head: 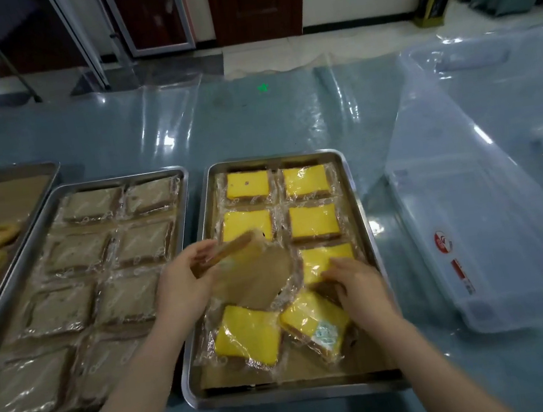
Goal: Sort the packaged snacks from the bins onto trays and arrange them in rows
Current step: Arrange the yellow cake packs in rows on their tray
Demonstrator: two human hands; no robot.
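Left grip (184, 286): fingers curled round a tilted wrapped snack (246, 264) above my tray (364, 228).
Right grip (360, 285): fingers flat on a yellow pack (325, 257).

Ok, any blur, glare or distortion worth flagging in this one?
Head view: the packet in the left hand is motion-blurred; glare streaks the clear film over the table and the wrapped yellow packets; wide-angle distortion skews the clear bin; the far room is dim.

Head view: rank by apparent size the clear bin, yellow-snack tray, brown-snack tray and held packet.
1. clear bin, though cropped at the right edge.
2. yellow-snack tray and brown-snack tray: alike, not ranked.
3. held packet.
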